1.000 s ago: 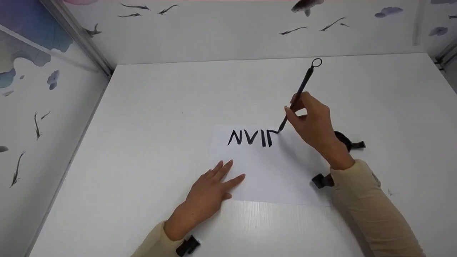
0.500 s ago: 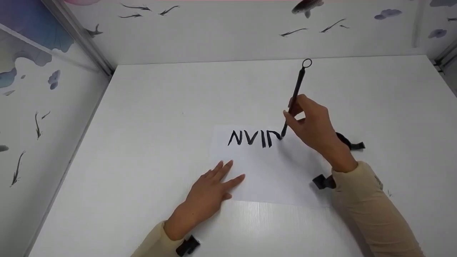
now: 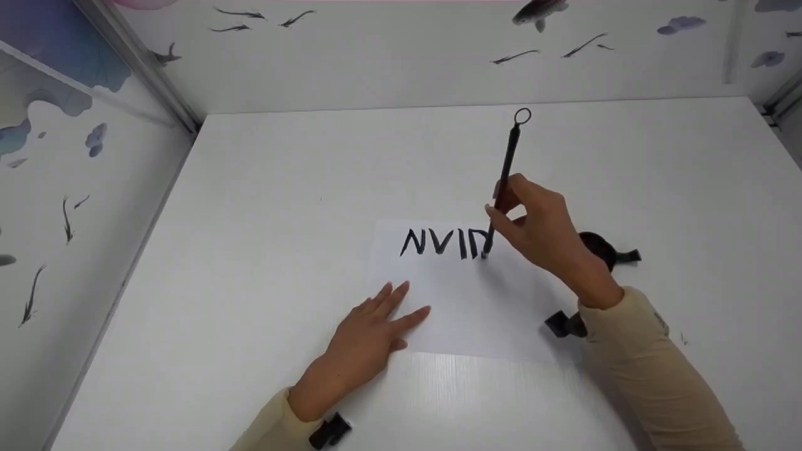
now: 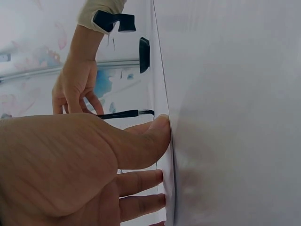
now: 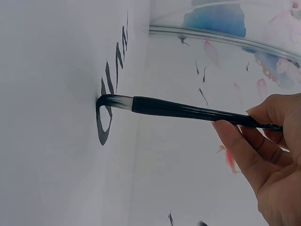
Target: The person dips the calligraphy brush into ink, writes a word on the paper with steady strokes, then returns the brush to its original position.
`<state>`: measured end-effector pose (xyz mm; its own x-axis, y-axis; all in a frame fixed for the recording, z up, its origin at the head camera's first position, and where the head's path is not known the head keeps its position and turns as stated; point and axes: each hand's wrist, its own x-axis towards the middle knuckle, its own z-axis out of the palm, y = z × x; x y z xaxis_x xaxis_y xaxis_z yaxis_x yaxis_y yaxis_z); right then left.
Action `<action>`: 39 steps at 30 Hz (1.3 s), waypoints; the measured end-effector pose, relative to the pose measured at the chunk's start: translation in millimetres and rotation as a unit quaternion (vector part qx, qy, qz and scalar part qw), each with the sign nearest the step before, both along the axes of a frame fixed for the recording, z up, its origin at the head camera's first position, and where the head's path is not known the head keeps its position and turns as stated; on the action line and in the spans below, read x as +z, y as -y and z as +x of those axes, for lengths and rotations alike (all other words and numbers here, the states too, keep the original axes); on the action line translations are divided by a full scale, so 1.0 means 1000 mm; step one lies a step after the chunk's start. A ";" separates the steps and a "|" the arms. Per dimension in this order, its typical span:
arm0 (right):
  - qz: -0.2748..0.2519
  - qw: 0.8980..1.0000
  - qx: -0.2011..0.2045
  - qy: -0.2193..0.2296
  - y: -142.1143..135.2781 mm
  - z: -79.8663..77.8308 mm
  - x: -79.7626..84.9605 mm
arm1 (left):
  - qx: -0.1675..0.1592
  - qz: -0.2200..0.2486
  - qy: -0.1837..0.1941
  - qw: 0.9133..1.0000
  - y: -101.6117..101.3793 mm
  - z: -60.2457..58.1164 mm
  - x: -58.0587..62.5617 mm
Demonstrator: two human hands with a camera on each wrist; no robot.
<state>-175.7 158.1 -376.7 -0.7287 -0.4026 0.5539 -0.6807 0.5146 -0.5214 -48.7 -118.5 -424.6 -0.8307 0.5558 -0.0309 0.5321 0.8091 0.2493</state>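
My right hand (image 3: pixel 539 232) pinches a black writing brush (image 3: pixel 510 150) by its handle, held nearly upright with a small loop at the top. In the right wrist view, the inked bristles (image 5: pixel 115 100) bend against the paper, at the curved stroke of a letter. The white sheet of paper (image 3: pixel 463 307) carries black letters (image 3: pixel 440 242) reading roughly "NVID" along its upper part. My left hand (image 3: pixel 366 341) rests on the sheet's left side with its fingers spread; the left wrist view shows the thumb (image 4: pixel 157 136) at the paper's edge.
A round black dish (image 3: pixel 598 247) with a short handle sits on the white table (image 3: pixel 263 219), partly hidden behind my right wrist. White panels (image 3: pixel 401 56) painted with fish and plants border the table at the back and left. Black camera mounts (image 3: pixel 330 431) are strapped to both wrists.
The right hand and brush have come down the page, lately shifting left, and the brush has swung more upright. A curved stroke has grown beside the last upright line. My left hand has stayed still.
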 end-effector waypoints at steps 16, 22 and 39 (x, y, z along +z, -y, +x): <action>-0.024 1.000 0.002 -0.012 0.004 0.004 0.002 | -0.010 -0.002 -0.002 1.000 -0.003 -0.005 0.003; -0.036 0.997 -0.031 -0.053 -0.004 0.006 0.012 | -0.009 -0.010 -0.005 1.000 -0.004 -0.005 0.004; -0.087 0.986 -0.096 -0.105 -0.034 0.005 -0.003 | 0.004 0.003 -0.004 1.000 -0.001 0.000 0.001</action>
<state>-170.6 192.5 -380.1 -0.6439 -0.1536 0.7495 -0.6819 0.5595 -0.4712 -48.8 -117.6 -423.2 -0.8348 0.5501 -0.0220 0.5281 0.8115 0.2499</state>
